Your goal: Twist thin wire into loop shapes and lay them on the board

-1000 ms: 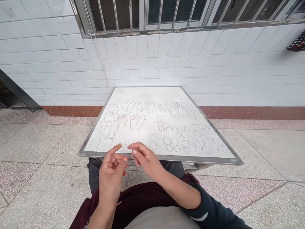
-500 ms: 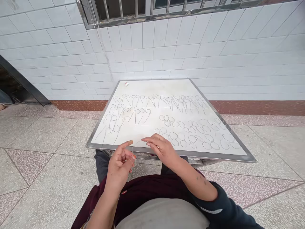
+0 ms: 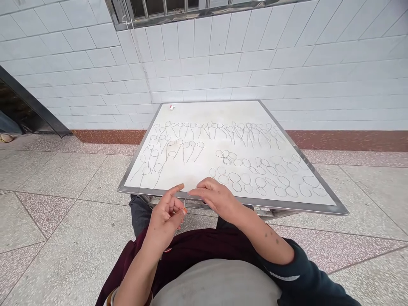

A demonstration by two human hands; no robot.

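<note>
My left hand [image 3: 166, 214] is over the table's near edge, its thumb and fingers pinched on a thin wire [image 3: 184, 201]. Its index finger stretches out and has a tan covering on the tip. Close by on the right, my right hand [image 3: 216, 196] has its fingertips together at the wire's upper end. On the white table [image 3: 210, 111] lie rows of thin wire loops with long tails [image 3: 191, 146] at the back and left, and closed wire rings [image 3: 234, 177] at the front right.
A small white and red object [image 3: 171, 108] lies at the table's back left corner. Behind the table stands a white tiled wall [image 3: 191, 68] with a barred window [image 3: 165, 7] above. A person's foot [image 3: 6, 138] shows at the far left.
My right hand's fingertips have come closer to my left hand, and the wire's visible arc between them is shorter. The view has shifted slightly.
</note>
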